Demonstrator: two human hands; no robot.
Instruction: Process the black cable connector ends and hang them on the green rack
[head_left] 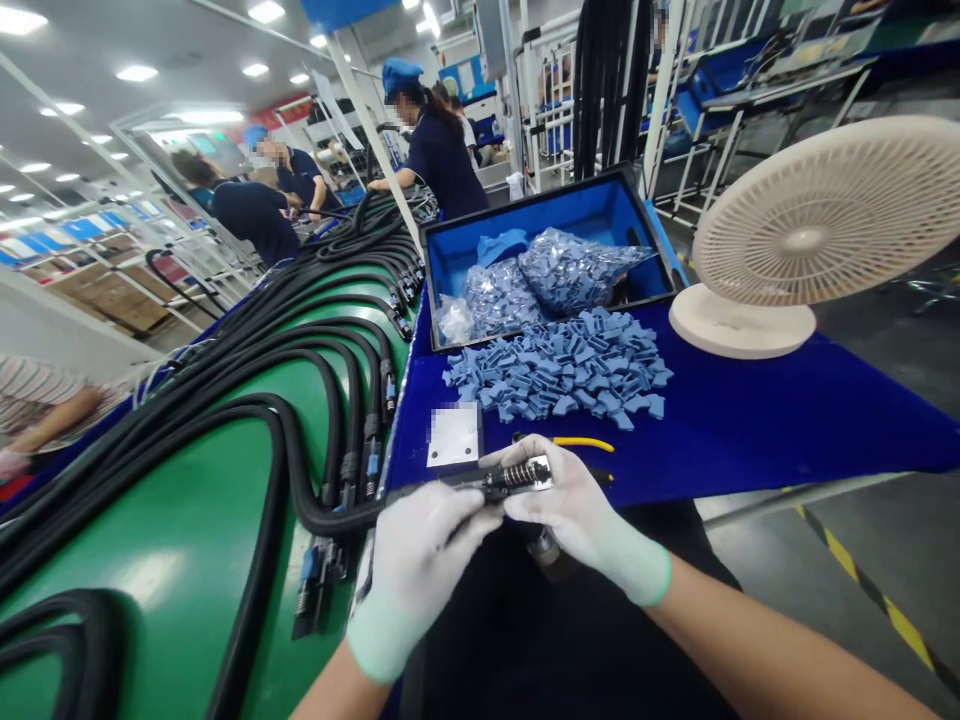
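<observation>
Both my hands wear white gloves. My left hand (420,565) is closed around the end of a black corrugated cable (330,515) that comes off the green belt. My right hand (574,505) pinches the cable's connector (517,475), a black and silver plug with a spring-like part, at the near edge of the blue table (750,410). Just beyond my hands lies a heap of small blue plastic caps (559,370). A yellow-handled tool (581,443) lies partly hidden behind my right hand.
Several black cables (247,340) lie on the green conveyor (165,540) at left. A blue tray (600,215) holds bags of caps. A white fan (817,225) stands at right. A white card (454,435) lies on the table. Other workers stand further along the line.
</observation>
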